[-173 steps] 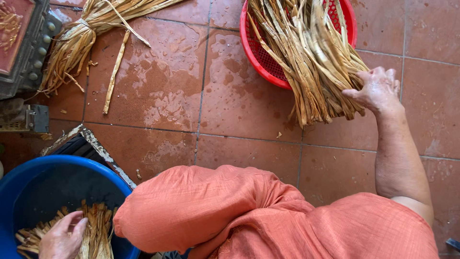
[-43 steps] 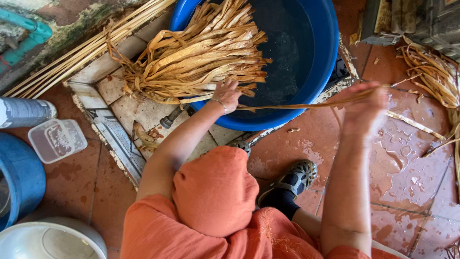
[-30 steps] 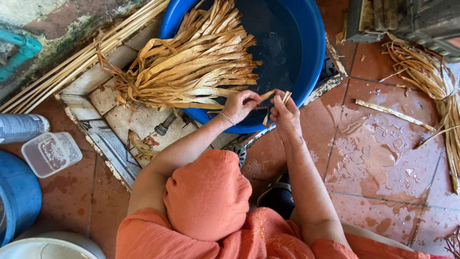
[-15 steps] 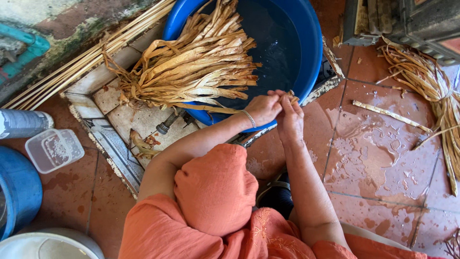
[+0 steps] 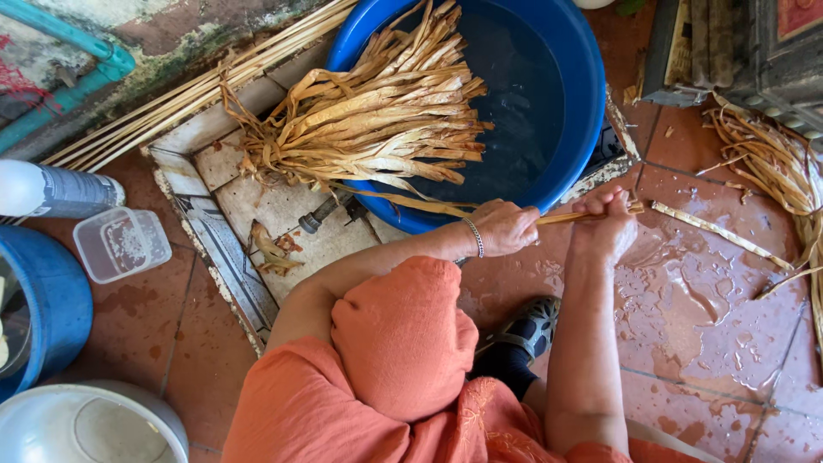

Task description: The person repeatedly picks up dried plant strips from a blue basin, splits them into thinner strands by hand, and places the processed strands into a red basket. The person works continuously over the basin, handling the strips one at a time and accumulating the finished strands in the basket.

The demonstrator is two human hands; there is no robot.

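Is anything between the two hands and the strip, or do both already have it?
Nothing visible is in the way. The left hand and the right hand both grip the same tan strip, which runs between them just beside the blue tub's rim.

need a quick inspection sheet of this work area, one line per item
surface: wet terracotta tile floor, puddles on the right; a sunken tiled drain patch at the left.
job's things: a tan fibre strip held level between both hands; a bundle of strips draped over the rim of a blue basin of dark water.
clutter: loose strips at the right, clear plastic tub, grey bottle, blue bucket, white bowl, long canes.
grippers: left hand and right hand both closed on the strip.
cables: nothing seen.
surroundings: teal pipe along a stained wall; a dark carved wooden piece at top right.
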